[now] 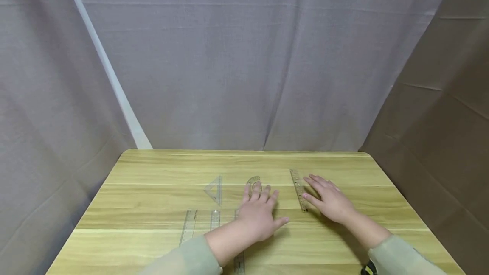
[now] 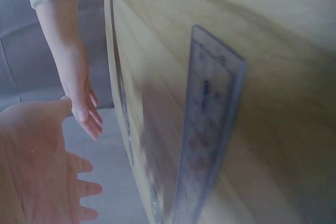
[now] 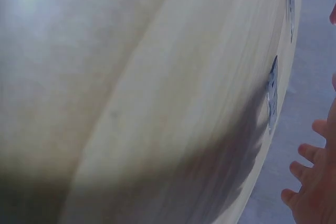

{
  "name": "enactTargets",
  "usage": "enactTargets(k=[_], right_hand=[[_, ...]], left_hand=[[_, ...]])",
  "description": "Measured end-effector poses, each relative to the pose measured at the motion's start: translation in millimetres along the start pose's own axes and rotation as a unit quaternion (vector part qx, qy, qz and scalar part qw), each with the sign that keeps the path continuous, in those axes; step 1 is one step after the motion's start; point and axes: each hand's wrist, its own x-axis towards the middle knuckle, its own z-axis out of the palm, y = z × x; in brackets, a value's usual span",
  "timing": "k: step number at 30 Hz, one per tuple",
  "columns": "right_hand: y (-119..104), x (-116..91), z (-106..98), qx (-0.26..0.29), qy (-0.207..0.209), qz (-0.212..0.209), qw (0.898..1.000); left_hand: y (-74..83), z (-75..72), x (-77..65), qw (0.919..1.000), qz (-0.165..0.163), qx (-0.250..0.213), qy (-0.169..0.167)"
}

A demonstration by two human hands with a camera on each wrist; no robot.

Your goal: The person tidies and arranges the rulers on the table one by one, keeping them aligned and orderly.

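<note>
With fingers spread, my left hand hovers over the table, its fingertips overlapping a clear protractor in the head view. Below its palm and wrist lies a clear ruler, partly hidden by the arm; the left wrist view shows a ruler up close. My right hand is held with fingers extended just right of another clear ruler, thumb tip near its edge. Nothing is gripped by either hand. In the right wrist view, the right hand's fingers are spread above the table.
A clear set square lies left of the protractor. Nearer the front left are a wide clear ruler and a narrower one. The wooden table meets grey curtains at its back and sides.
</note>
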Motion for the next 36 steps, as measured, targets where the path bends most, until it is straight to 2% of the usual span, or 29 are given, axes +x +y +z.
enactTargets(k=[11,16,23,36], right_hand=[[15.1,19.2,4.9,0.019,-0.013,0.011,1.0],[21.2,29.6,7.3,0.023,-0.02,0.034,0.999],[29.0,43.0,11.5,0.024,-0.025,0.046,0.998],[41.3,61.3,13.2,0.047,-0.024,0.058,0.997]], left_hand=[[18.4,3.0,18.7,0.9992,-0.023,0.017,-0.027],[26.3,10.1,27.1,0.9991,-0.027,0.012,-0.03],[37.3,20.1,40.3,0.999,-0.032,0.008,-0.03],[51.7,19.7,60.9,0.9948,-0.067,0.038,-0.066]])
